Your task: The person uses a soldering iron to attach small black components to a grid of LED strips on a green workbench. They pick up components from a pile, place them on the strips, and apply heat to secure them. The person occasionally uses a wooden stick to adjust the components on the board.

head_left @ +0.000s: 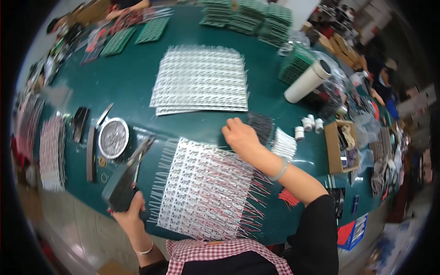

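Two bare hands are working over a dark green worktop [128, 82], seen from above through a wide, bending lens. The left hand [129, 211] is closing its fingers around the dark handle of a black hand tool [126, 178], whose thin metal tip is pointing up and to the right, toward the left edge of a white printed sheet [201, 188] lying just in front of the person. Rows of small parts are covering this sheet, and many thin red leads [256, 201] are sticking out from its right side. The right hand [240, 136] is resting at the sheet's far right corner, fingers curled downward; whether it is pinching anything cannot be told. Just beyond that hand a small black comb-like piece [261, 126] is lying, with a bundle of white strips [284, 145] beside it. Farther away a neat stack of similar white sheets [199, 82] is sitting, well apart from the one in hand. A round metal tin [113, 137] is sitting left of the tool. To do this step well, it seems wise to be pressing the sheet flat with the right hand, so it is not sliding, and bringing the tool tip in slowly, clear of the loose red leads. A white cardboard tube [307, 81] and green boards [247, 18] are lying toward the far side.
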